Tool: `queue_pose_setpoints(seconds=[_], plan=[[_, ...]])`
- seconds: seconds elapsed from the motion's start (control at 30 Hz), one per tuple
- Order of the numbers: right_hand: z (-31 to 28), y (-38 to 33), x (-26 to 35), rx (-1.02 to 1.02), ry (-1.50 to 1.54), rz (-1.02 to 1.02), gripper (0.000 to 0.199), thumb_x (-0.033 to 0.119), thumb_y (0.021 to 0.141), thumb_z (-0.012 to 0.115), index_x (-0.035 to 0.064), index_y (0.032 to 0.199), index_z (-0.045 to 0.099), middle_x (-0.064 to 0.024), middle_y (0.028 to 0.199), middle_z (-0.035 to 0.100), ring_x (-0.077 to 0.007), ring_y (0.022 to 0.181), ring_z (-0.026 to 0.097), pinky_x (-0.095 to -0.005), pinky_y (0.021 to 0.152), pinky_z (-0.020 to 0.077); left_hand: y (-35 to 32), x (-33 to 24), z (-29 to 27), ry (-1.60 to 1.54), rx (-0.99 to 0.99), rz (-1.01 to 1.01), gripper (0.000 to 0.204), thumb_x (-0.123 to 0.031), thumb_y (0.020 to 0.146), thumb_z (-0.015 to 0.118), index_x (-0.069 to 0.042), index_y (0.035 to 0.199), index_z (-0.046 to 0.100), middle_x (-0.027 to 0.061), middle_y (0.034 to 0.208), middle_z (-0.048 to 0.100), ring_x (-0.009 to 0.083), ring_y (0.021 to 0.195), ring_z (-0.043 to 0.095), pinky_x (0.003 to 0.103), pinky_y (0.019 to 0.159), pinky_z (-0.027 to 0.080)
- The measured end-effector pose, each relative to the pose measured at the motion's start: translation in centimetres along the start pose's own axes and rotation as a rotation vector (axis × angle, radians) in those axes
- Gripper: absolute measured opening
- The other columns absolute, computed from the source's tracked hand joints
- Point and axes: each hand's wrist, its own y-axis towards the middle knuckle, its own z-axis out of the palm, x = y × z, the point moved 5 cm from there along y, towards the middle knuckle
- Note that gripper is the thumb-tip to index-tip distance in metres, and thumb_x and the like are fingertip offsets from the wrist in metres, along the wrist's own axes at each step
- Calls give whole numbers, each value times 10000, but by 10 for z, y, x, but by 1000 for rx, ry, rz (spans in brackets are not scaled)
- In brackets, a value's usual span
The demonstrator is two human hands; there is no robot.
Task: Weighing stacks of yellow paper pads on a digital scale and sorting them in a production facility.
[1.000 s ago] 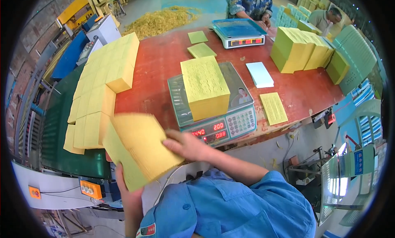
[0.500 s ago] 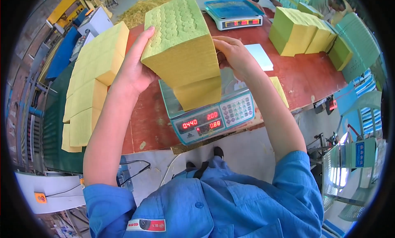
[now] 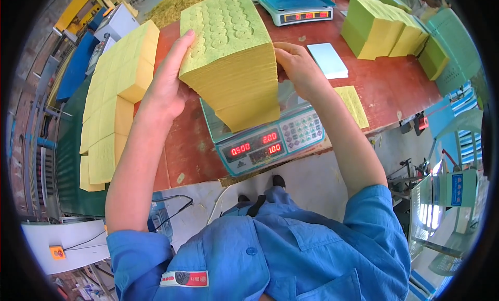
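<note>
A tall stack of yellow embossed paper sheets (image 3: pixel 234 74) stands on a digital scale (image 3: pixel 288 156) with a teal rim and lit red digits. Its top sheet bears rows of pressed round patterns. My left hand (image 3: pixel 169 87) is closed against the stack's left side, thumb along the upper edge. On the opposite side, my right hand (image 3: pixel 299 67) grips the right edge; its fingertips are partly hidden behind the paper. The stack hides most of the weighing plate.
Blocks of yellow paper (image 3: pixel 112 95) are piled at left. More stacks (image 3: pixel 371 28) stand at far right, near a person. A second scale (image 3: pixel 304 15), a pale blue pad (image 3: pixel 327 60) and a thin yellow piece (image 3: pixel 353 106) lie on the red table (image 3: pixel 395 87).
The paper's upper part, offset over the lower sheets before, now lines up with them more evenly. The scale's reading has changed. Both hands keep their hold, and the view has shifted slightly.
</note>
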Motion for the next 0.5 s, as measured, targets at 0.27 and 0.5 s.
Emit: queue_pose_setpoints(seconds=[0.27,0.5], plan=[[0,-4,1,-64,-90,-62,333,229,947,532,-46,1055,687,-51,788,655,-103,635,570,-270,570,448,-6,1,0,44,-26,17,714,-641,855,554,-149,1369,501,50,1259,587,175,1123,546,387,860,447],[2,-2,-8,-115,-123,-69,330,272,987,525,12,1104,691,33,760,598,-47,640,464,-224,570,366,1,8,-7,19,-34,9,687,-652,852,546,-154,1325,537,51,1149,617,154,1027,569,339,771,464]])
